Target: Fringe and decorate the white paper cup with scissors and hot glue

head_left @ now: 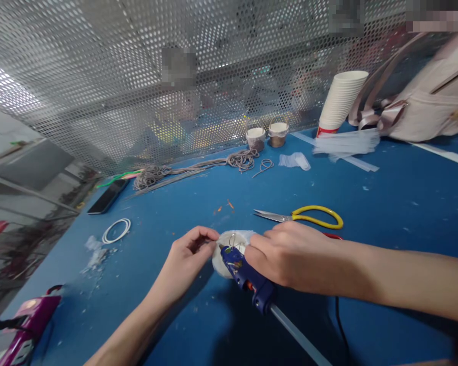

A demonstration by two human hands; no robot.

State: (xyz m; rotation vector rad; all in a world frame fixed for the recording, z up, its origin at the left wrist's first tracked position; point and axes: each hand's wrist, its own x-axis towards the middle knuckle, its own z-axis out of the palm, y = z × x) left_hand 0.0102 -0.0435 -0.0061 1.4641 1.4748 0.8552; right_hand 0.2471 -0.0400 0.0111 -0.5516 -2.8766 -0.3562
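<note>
Holding glue gun [249,278], markings [235,264] unreadable

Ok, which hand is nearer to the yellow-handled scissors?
Right. The right hand, on the glue gun, is just on the near side of the scissors; the left hand is farther away, to their left and nearer the camera.

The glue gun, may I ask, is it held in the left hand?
No, the right hand is gripping the blue glue gun.
</note>
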